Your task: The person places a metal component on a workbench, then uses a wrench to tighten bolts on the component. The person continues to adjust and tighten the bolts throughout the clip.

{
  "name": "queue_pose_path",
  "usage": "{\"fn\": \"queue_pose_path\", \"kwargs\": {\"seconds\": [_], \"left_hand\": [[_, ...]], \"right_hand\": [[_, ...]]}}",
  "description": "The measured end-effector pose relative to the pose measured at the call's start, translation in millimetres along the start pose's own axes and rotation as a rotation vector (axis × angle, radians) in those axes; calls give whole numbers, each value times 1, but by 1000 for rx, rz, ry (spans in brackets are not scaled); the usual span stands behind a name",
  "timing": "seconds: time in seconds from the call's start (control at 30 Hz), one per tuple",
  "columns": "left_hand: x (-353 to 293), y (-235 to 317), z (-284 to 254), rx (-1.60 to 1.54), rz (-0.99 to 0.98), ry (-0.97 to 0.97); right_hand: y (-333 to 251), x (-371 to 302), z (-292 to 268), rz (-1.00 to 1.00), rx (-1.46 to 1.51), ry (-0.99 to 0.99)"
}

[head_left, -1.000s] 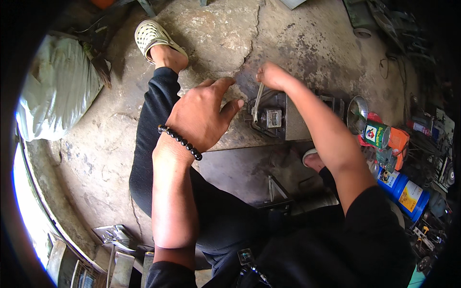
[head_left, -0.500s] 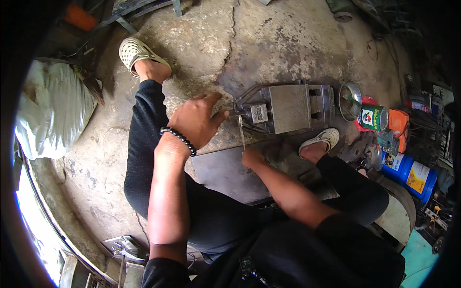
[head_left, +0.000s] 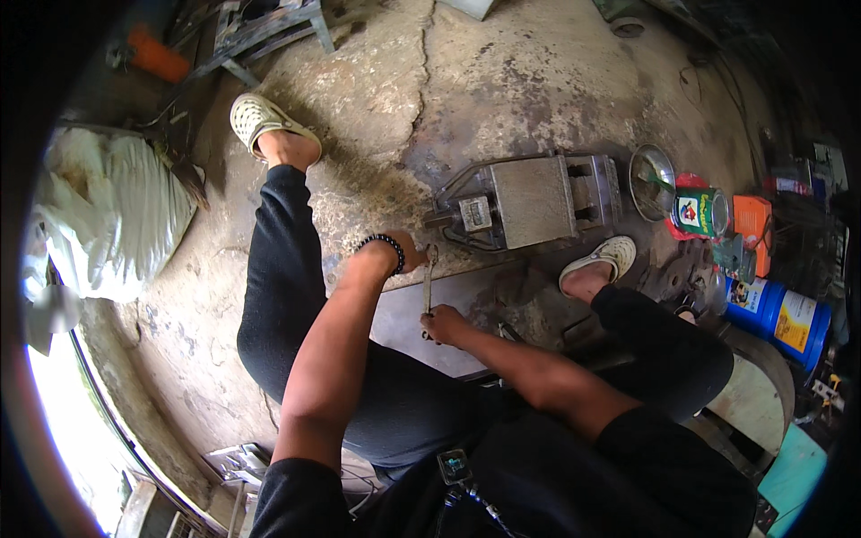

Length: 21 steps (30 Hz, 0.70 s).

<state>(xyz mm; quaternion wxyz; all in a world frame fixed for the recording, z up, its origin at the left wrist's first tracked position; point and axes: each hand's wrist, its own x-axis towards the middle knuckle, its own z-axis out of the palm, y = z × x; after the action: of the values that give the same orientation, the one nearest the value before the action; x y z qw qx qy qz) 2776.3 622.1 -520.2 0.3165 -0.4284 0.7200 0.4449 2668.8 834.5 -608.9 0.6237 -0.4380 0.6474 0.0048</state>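
Note:
A grey metal machine vise (head_left: 531, 204) lies on the floor in front of me, its screw end pointing left. My right hand (head_left: 443, 325) is closed around the lower end of a metal wrench (head_left: 428, 285), which stands away from the vise with its upper end toward the screw. Close beside that upper end is my left hand (head_left: 409, 252), just below and left of the screw end, a beaded bracelet on its wrist. Its fingers are mostly hidden, so I cannot see whether they touch the wrench. Beneath both hands lies a flat metal plate (head_left: 395, 316).
Right of the vise are a metal bowl (head_left: 649, 184), a green can (head_left: 701, 213), an orange box (head_left: 752, 235) and a blue bucket (head_left: 778, 325). White sacking (head_left: 112, 215) sits at the left. A metal stand (head_left: 269, 36) is at the far left. My feet flank the vise.
The wrench has come off the vise's screw end and moved left and nearer me with my right hand. My left hand has dropped from beside the screw to the wrench's upper end.

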Motion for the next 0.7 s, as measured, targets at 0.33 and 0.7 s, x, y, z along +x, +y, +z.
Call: {"fn": "queue_pose_path", "kwargs": {"seconds": [0.33, 0.7], "left_hand": [[78, -30, 80, -419, -96, 249], [61, -42, 58, -426, -64, 261]], "right_hand": [[-104, 11, -20, 163, 496, -104], [-10, 27, -57, -126, -143, 72]]}}
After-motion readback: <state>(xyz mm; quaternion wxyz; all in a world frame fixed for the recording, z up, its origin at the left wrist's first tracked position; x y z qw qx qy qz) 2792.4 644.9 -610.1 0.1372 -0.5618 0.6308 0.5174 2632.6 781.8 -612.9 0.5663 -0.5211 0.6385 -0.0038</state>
